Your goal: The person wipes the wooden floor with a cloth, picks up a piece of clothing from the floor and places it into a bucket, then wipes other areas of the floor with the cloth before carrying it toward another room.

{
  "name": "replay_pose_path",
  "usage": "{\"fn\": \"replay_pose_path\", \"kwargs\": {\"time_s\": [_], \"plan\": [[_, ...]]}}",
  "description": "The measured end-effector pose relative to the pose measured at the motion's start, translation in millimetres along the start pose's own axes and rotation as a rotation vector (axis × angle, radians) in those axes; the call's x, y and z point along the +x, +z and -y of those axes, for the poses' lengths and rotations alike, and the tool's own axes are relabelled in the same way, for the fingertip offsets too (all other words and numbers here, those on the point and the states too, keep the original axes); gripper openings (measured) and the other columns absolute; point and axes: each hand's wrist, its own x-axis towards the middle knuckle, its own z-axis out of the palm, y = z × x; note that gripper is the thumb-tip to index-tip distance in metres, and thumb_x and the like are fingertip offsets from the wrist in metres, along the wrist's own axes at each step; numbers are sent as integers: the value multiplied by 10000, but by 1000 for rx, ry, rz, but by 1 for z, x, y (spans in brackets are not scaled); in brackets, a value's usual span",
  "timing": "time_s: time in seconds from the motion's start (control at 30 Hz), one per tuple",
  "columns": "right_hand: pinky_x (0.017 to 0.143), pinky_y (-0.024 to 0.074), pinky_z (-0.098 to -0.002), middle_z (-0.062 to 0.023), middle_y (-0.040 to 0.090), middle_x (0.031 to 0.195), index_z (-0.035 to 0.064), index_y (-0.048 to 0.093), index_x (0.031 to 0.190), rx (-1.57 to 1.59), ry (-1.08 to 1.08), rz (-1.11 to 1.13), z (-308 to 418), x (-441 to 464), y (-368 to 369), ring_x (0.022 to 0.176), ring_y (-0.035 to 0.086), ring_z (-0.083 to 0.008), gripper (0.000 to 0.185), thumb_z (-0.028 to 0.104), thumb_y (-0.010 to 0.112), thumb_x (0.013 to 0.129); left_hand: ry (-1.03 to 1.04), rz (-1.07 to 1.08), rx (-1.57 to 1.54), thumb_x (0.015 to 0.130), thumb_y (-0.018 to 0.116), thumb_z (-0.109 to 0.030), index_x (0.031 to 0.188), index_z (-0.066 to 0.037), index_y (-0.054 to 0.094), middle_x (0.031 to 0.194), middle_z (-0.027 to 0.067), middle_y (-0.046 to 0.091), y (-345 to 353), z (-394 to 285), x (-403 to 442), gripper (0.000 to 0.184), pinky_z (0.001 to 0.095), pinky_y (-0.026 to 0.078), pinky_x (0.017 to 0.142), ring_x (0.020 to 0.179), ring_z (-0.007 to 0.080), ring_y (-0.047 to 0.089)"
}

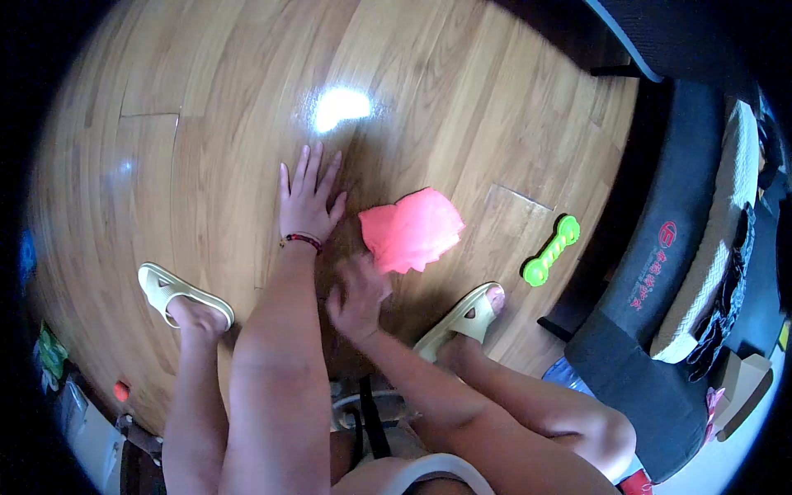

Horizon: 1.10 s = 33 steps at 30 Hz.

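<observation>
Two bare hands work low over a glossy, wood-grain plank floor (206, 214). The left hand (310, 198), with a dark beaded bracelet (304, 240) at its wrist, lies palm down with its fingers spread, apparently pressed on the boards and grasping nothing. The right hand (360, 299) is blurred, its fingers loosely bent beside the lower left edge of a coral-pink, thin-looking cloth with a jagged lower edge (417, 229). Whether those fingertips touch or pinch the fabric I cannot tell. The cloth lies on the floor to the right of the left hand, with a bare strip between them.

Some trouble could come from the left hand: if it bears the body's weight, as the straight arm suggests, a slick board could let the palm slide. The cloth looks limp and loosely folded, so a hurried grab at one edge might bunch it or catch a single layer. A pale yellow, open-toed slipper (454, 326) on the right foot stands near the cloth; a shifted foot could pin a corner. Just beyond that slipper lies a bright green, bone-shaped toy (551, 251), which a sideways step could kick or tread on, upsetting the crouched person's balance.
</observation>
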Motion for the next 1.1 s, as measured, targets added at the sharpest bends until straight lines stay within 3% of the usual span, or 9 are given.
{"fn": "replay_pose_path", "kwargs": {"time_s": [0.07,0.13,0.43,0.5,0.57,0.67,0.73,0.93,1.1], "plan": [[1061,178,-575,-263,247,1451,62,273,1433,-3,223,-228,-18,52,-21,1339,236,-438,788,293,634,772,2,-1,17,881,491,-446,1470,-275,242,1555,35,114,0,-2,-2,661,511,68,1146,1434,204,95],[1083,94,-600,-321,167,1460,36,212,1446,-253,335,-86,-41,98,-31,1353,135,-505,879,450,619,787,-6,5,-12,880,497,-439,1469,-274,243,1555,33,116,0,0,-2,662,508,73,1148,1433,205,99],[1121,70,-557,-287,109,1500,97,197,1475,-397,-38,-202,-109,299,-65,1407,54,-429,922,596,553,786,-13,1,-65,866,550,-334,1451,-255,289,1547,34,143,-6,-4,-1,646,507,94,1147,1427,219,129],[1121,96,-549,-275,113,1506,119,190,1480,-435,-60,-301,-119,352,-68,1412,96,-391,841,574,489,838,-4,-22,-83,862,561,-284,1446,-245,303,1542,38,164,-2,-2,-2,640,507,101,1147,1424,227,141],[1109,247,-422,-200,336,1451,27,260,1438,-486,-211,-484,-131,395,-68,1347,308,-350,667,315,463,871,-10,-33,-75,869,542,-268,1446,-247,302,1541,33,167,-1,-2,-2,625,503,103,1148,1424,221,138],[1141,162,-448,-178,212,1513,44,166,1469,-411,-132,-267,-136,415,-76,1398,178,-370,845,508,502,849,-27,-28,-75,885,504,-272,1448,-257,298,1545,19,160,-1,-1,-3,599,495,91,1153,1427,204,126],[1105,149,-554,-279,170,1490,147,190,1482,-390,-253,-177,-131,386,-73,1402,151,-388,761,533,452,880,-26,-36,-78,892,489,-272,1450,-265,291,1546,13,157,0,-2,-1,592,493,85,1154,1429,199,120],[1131,101,-545,-239,221,1487,59,288,1438,-408,-226,168,-79,130,-41,1379,180,-427,803,428,597,796,-11,-54,-77,911,431,-270,1459,-284,260,1548,12,153,5,2,-2,574,494,73,1158,1429,200,127],[1112,171,-559,-171,275,1483,214,400,1391,-206,-501,633,-78,-9,-24,1381,222,-377,649,475,571,823,-16,-63,-109,910,439,-292,1455,-296,264,1550,-16,145,11,4,-4,572,489,78,1158,1426,173,137]]}}
